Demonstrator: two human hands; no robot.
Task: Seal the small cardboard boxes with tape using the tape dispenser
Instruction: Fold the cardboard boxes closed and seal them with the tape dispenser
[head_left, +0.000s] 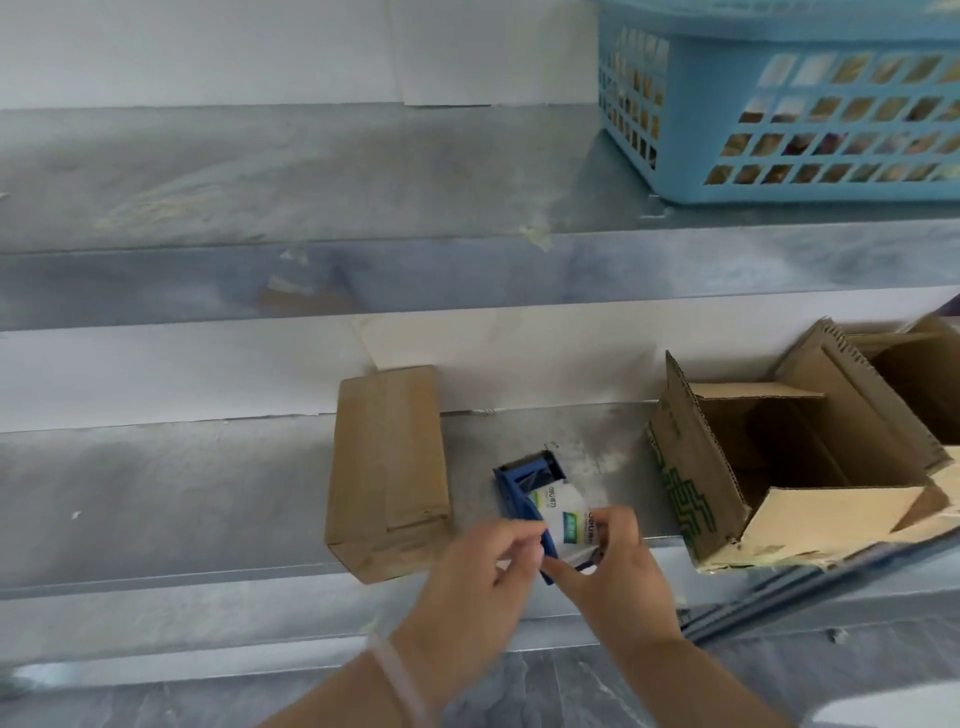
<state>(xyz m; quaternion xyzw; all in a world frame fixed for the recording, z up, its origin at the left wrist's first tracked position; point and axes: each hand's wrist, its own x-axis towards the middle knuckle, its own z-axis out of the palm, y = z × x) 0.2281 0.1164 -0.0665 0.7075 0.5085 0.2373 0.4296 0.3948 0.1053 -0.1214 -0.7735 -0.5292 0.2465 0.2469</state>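
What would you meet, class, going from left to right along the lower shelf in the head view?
In order: closed cardboard box → tape dispenser, held by the left hand and right hand → open cardboard box → second open box at the right edge.

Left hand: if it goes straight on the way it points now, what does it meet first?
The tape dispenser: the left hand points toward its blue frame and seems to touch it, though blur hides the contact.
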